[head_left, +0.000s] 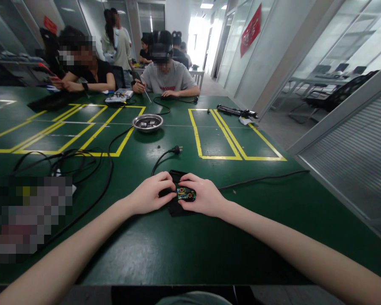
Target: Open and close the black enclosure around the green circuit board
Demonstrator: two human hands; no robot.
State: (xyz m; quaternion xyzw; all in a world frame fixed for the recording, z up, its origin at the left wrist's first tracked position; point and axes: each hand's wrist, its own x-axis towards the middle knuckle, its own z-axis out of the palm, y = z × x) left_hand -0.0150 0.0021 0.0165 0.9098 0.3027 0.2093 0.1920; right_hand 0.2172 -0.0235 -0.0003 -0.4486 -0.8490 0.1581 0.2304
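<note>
A small green circuit board (186, 194) with two copper-coloured rings sits between my hands, just above the table. My left hand (154, 191) is closed at its left end, thumb and fingertips pinching the edge. From the right, my right hand (206, 195) is curled round the other end, its fingers above and its thumb below. Black casing parts (177, 209) show under and behind the board; my fingers partly cover them. A black cable (260, 180) runs off to the right from behind my right hand. Just beyond my hands lies a black power plug (177, 149) on its cord.
A metal bowl (147, 123) with small metal parts stands farther out on the green table (139, 254). Coiled black cables (73, 163) lie at left. Black tool-like objects (236, 112) rest at the far right. Across the table, a person in grey (168, 78) holds a screwdriver (147, 94).
</note>
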